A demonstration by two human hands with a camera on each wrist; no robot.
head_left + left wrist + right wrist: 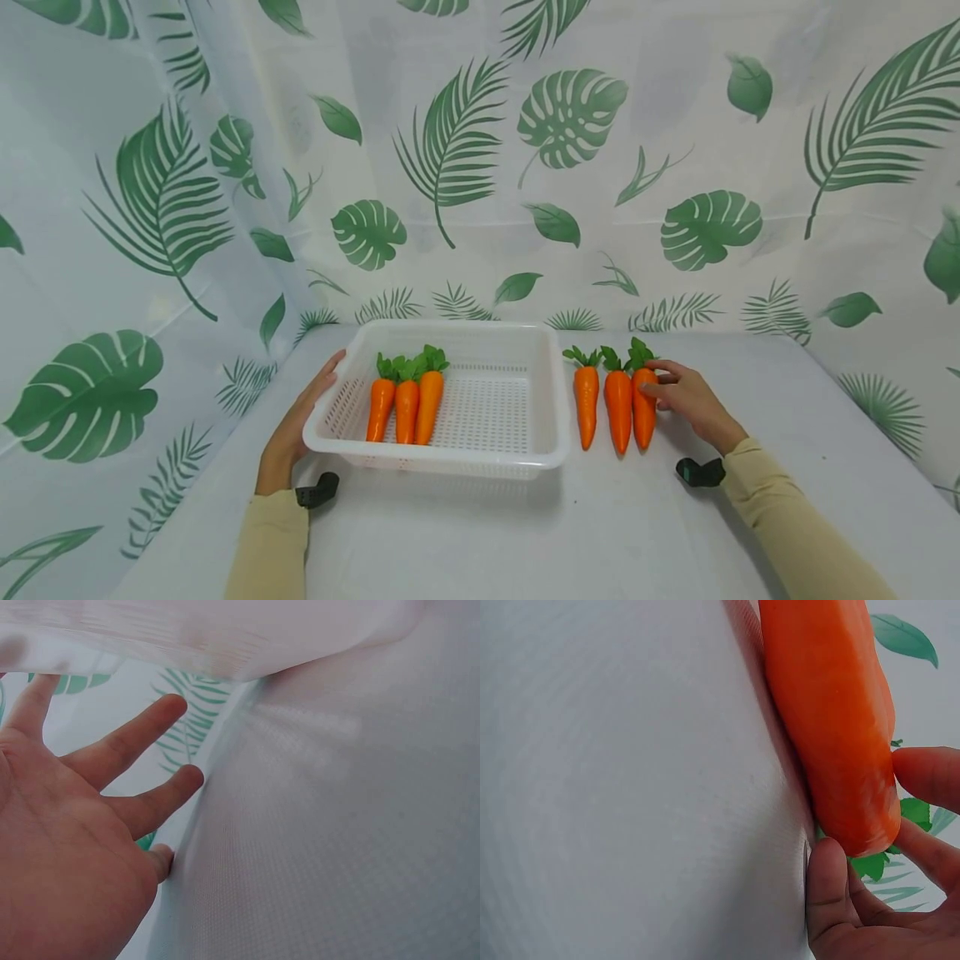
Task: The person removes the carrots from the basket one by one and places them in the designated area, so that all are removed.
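A white plastic basket [491, 454] stands on the table with three orange carrots [406, 408] lying at its left side, green tops toward the back. My left hand [300, 414] rests along the basket's left wall. In the left wrist view its fingers [142, 742] are spread and straight, below the basket's pale underside. To the right of the basket three more carrots lie side by side on the table. My right hand [692, 402] grips the rightmost carrot [643, 421] near its leafy end. In the right wrist view, thumb and fingers touch that carrot [832, 727] from both sides.
The white-covered table [450, 542] meets a leaf-printed curtain [480, 167] at the back, with more of it along both sides. The left [585, 408] and middle [618, 412] loose carrots lie between the basket and my right hand.
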